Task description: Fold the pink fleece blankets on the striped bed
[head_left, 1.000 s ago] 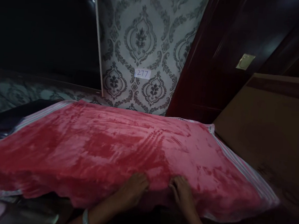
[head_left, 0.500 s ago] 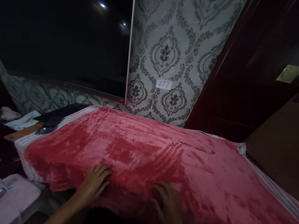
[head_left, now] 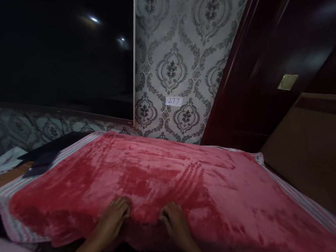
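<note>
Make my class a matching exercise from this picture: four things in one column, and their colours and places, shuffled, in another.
Things
1. blanket
2. screen
3. number card
4. box

Colours and places
A. white, on the patterned wall
B. brown, at the picture's right edge
C. red and pink, under the left hand and right hand
D. black, at the upper left

Right pairs: 1-C; 2-D; 3-A; 4-B

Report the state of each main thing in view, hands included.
Red blanket: spread out, near edge hanging, pile streaked.
Left hand: curled, at the blanket; grip unclear.
Right hand: curled, at the blanket; grip unclear.
Screen: dark, reflecting lights.
Number label: on the wall, reading 277.
Brown box: open or shut unclear.
</note>
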### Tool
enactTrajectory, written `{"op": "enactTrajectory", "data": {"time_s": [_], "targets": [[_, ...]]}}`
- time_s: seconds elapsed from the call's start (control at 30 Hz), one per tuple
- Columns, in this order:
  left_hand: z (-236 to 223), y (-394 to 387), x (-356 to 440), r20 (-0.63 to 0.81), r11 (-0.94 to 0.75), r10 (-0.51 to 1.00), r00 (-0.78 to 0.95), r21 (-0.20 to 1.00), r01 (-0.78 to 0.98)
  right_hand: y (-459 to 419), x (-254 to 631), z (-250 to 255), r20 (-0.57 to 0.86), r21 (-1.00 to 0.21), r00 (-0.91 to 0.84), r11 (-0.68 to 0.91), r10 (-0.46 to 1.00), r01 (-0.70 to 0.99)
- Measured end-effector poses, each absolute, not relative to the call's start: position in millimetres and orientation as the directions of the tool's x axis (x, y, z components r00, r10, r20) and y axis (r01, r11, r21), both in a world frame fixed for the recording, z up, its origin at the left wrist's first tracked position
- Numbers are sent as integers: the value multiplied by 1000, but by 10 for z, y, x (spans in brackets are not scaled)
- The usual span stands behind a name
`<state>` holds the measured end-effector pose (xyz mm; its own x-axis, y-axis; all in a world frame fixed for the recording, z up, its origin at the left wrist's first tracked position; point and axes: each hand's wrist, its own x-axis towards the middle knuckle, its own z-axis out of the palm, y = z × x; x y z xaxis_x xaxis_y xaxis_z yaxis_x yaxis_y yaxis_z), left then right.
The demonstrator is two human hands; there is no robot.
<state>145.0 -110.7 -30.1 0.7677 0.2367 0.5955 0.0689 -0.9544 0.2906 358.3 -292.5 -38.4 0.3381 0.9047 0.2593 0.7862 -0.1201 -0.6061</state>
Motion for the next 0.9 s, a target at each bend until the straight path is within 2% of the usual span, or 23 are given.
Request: {"op": "enactTrajectory", "data": {"time_s": [0.17, 0.3, 0.4, 0.57, 0.7, 0.83, 0.9], "targets": [[-362, -1105, 1350, 561, -930, 251, 789, 366, 36, -2928, 3607, -391, 252, -640, 257, -39, 933, 767], [-572, -1097, 1302, 562, -944, 247, 789, 322, 66, -2931, 3592, -447, 207, -591, 261, -93, 943, 801], [-628, -1100, 1290, 535, -938, 264, 803, 336, 85, -2945, 3595, -434, 190, -589, 217, -66, 958, 806], [-449, -1222, 1256, 454, -922, 286, 844, 370, 113, -2973, 3599, -423, 205, -574, 219, -64, 954, 816], [-249, -1240, 1180, 416, -887, 385, 824, 412, 207, -3008, 3623, -467, 207, -561, 181, -35, 961, 827], [-220, -1048, 1056, 459, -856, 517, 723, 280, 434, -2959, 3695, -447, 333, -556, 157, 59, 930, 829], [-292, -953, 973, 422, -808, 582, 695, 204, 553, -2878, 3714, -451, 432, -500, 181, 68, 884, 863]]}}
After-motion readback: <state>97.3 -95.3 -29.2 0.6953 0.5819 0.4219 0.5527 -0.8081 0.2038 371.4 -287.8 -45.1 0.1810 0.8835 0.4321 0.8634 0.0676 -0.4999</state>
